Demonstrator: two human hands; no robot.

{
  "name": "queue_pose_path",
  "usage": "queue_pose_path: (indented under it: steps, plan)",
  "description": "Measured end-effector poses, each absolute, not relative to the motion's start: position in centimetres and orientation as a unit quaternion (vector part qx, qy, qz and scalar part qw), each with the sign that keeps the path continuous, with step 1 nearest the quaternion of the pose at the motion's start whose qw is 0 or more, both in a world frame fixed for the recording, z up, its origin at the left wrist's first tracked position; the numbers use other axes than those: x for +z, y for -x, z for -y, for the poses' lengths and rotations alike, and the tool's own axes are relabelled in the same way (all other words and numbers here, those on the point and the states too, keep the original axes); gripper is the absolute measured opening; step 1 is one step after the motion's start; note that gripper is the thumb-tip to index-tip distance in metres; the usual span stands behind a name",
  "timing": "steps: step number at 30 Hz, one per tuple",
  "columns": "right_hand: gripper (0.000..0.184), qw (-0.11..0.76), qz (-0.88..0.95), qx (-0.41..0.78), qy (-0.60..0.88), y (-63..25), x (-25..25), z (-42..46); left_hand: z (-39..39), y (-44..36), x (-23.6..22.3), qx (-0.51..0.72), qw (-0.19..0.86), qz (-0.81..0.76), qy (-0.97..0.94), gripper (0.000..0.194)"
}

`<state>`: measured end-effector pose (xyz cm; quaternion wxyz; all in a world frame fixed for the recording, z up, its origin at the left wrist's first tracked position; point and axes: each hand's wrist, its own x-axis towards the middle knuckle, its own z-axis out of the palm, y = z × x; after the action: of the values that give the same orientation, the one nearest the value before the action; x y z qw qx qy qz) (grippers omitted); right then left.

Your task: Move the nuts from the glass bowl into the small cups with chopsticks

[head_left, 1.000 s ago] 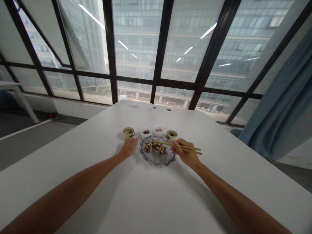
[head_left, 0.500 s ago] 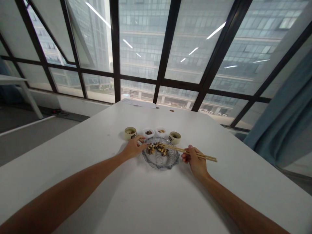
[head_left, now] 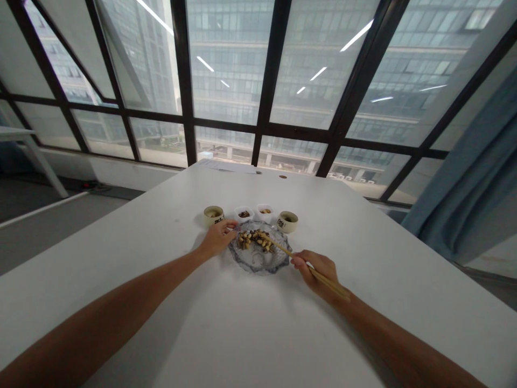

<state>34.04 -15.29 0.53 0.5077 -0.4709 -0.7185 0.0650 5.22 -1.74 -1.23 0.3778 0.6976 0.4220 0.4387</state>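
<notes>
Far left: side table [head_left: 14, 133], pale top, by the dark-framed window [head_left: 228, 70]. Main white table [head_left: 194, 334] fills the near and middle area.

Left cup [head_left: 212, 214]: cream, round, dark characters on its side facing near, partly covered by the hand, can't be read. Left hand [head_left: 218, 238] just near of that cup, fingers at the left rim of the glass bowl; can't tell if they are clamped on it. Far edge: white paper [head_left: 230, 166], any print too faint to read.

2 small white dishes sit side by side just beyond the bowl: left dish [head_left: 243, 215] with dark bits, right dish [head_left: 265, 213] with lighter brown bits. Glass bowl [head_left: 260, 265]: clear, wavy rim, mid-table between the 2 hands. Mixed pile [head_left: 252, 240] of dark and pale pieces in its far left part.

Chopsticks [head_left: 285, 250] slant from pile to right hand, tips at the pile's right part. Brown disc [head_left: 283, 177] far. Right cup [head_left: 287, 221]: cream, dark characters at its left side, too small to read. Right hand [head_left: 319, 268] clamped on the chopsticks, fingers together, beside the bowl's right rim. Far right: blue curtain [head_left: 464, 172].
</notes>
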Motion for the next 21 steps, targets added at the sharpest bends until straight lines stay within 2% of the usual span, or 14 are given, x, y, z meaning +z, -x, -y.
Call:
queue_pose_path:
  steps: [5, 11, 13, 17, 19, 21]
  plan:
    - [0.022, 0.491, 0.749, 0.056, 0.441, -33.8, 0.9, 15.3, 1.6, -5.1, -1.4, 0.437, 0.374, -0.422, -0.701, 0.032]
    - [0.039, 0.547, 0.669, 0.098, 0.494, -33.4, 0.3, 15.1, 2.3, -4.9, -0.9, 0.429, 0.325, -0.413, -0.735, 0.036]
    - [0.045, 0.585, 0.627, 0.139, 0.496, -33.3, 0.3, 14.8, 2.6, -4.7, -0.4, 0.445, 0.267, -0.396, -0.757, 0.035]
    - [0.050, 0.660, 0.551, 0.195, 0.472, -33.2, 0.7, 14.1, 1.8, -3.2, 0.6, 0.504, 0.065, -0.414, -0.755, 0.035]
    - [0.052, 0.679, 0.524, 0.213, 0.468, -33.3, 0.9, 13.9, 0.6, -2.1, 0.3, 0.507, 0.003, -0.473, -0.720, 0.048]
    - [0.054, 0.685, 0.508, 0.225, 0.470, -33.3, 1.0, 13.7, -0.7, -1.1, -0.4, 0.495, 0.017, -0.522, -0.694, 0.065]
